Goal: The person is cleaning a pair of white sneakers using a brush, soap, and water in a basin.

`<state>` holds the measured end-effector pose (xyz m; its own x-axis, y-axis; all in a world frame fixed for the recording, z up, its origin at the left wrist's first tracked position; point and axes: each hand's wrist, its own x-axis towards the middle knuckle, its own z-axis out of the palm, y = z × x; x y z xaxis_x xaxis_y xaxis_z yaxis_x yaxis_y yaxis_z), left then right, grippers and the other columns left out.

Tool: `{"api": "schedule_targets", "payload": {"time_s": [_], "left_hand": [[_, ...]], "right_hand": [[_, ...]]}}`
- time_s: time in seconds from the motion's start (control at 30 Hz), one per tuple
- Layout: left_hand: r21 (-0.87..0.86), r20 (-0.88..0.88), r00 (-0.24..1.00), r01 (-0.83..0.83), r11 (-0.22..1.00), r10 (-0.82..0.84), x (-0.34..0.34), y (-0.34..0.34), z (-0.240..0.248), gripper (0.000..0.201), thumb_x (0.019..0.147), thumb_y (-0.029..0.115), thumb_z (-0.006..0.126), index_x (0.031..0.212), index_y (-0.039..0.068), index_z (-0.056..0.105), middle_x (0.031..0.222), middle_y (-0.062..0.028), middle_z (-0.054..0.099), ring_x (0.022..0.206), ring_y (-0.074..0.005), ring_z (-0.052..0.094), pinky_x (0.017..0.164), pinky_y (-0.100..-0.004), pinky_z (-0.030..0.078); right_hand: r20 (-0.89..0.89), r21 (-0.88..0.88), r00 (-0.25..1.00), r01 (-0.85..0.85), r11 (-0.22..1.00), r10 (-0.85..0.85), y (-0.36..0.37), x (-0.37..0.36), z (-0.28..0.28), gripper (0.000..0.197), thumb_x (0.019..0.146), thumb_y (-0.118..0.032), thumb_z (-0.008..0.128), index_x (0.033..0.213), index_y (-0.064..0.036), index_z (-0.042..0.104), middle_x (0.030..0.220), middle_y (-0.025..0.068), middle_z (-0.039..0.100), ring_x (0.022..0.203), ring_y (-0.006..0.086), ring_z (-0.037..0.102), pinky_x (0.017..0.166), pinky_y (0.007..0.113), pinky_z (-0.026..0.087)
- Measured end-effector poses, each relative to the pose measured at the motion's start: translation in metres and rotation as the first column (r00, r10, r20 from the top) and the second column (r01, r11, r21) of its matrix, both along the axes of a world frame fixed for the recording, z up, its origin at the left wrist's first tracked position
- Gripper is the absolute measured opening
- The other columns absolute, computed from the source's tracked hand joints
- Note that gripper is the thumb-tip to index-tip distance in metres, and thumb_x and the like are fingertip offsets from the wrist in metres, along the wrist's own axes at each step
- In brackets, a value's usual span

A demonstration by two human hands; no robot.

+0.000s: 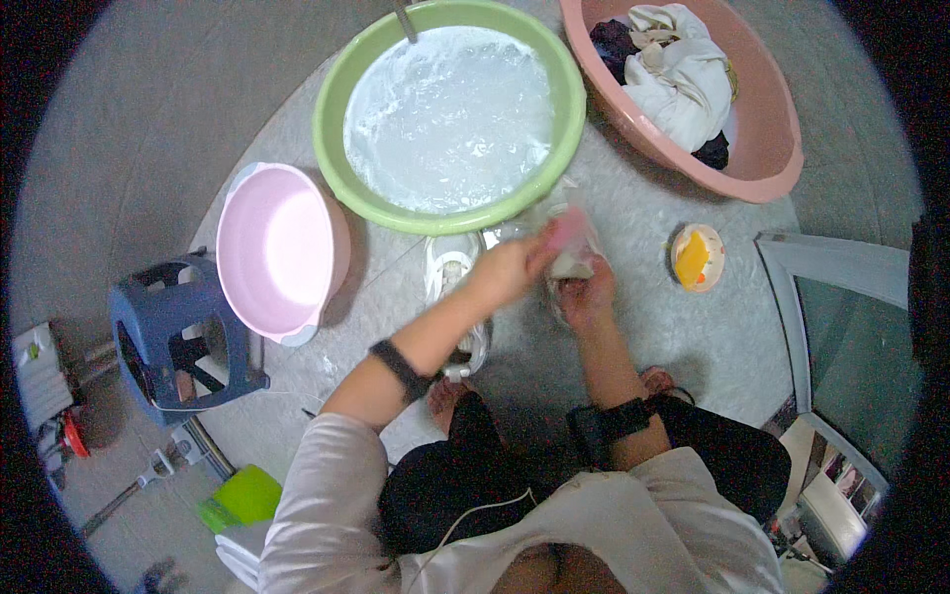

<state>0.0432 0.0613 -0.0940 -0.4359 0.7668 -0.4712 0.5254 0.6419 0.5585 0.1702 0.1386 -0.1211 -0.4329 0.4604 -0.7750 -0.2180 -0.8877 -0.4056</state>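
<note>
In front of the green basin, my right hand (588, 295) grips a whitish shoe (572, 265), fingers curled round its near part. My left hand (510, 269) reaches across and is closed on a pink thing (567, 227) pressed against the shoe. Motion smears this pink thing, so its kind does not show. A second white shoe (456, 259) lies on the floor beneath my left forearm, which partly covers it. Beyond both hands stands the green basin (327, 148), filled with whitish, foamy water; a handle-like stick leans over its far rim.
A pink tub (782, 148) at the far right holds crumpled white and dark clothes. Nearer stands a small bowl (714, 280) with a yellow piece (692, 259) in it. To the left are a light pink basin (230, 262) and a blue stool (148, 307). A grey-framed glass panel (851, 337) edges the right.
</note>
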Motion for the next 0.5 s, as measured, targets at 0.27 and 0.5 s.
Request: {"api": "schedule_targets", "payload": {"time_s": [0.27, 0.5], "left_hand": [[0.09, -0.091, 0.986, 0.145, 0.985, -0.137, 0.022, -0.004, 0.009, 0.042, 0.084, 0.029, 0.041, 0.124, 0.018, 0.038, 0.068, -0.0187, 0.058, 0.06, -0.0362, 0.057, 0.055, -0.0462, 0.046], [0.023, -0.167, 0.927, 0.344, 0.939, -0.335, 0.042, -0.013, 0.005, 0.045, 0.084, 0.022, 0.036, 0.128, 0.015, 0.03, 0.068, -0.0178, 0.059, 0.06, -0.0346, 0.059, 0.052, -0.0441, 0.048]], "right_hand": [[0.089, 0.008, 0.994, 0.058, 0.998, -0.059, 0.003, 0.006, -0.016, 0.035, 0.076, -0.015, 0.041, 0.107, 0.0014, 0.045, 0.102, 0.0137, 0.053, 0.091, 0.0298, 0.053, 0.079, 0.04, 0.044], [0.024, 0.047, 0.99, 0.14, 0.989, -0.141, 0.001, 0.011, 0.0, 0.034, 0.077, -0.017, 0.042, 0.106, 0.0008, 0.045, 0.102, 0.0137, 0.052, 0.093, 0.0294, 0.052, 0.081, 0.039, 0.044]]}}
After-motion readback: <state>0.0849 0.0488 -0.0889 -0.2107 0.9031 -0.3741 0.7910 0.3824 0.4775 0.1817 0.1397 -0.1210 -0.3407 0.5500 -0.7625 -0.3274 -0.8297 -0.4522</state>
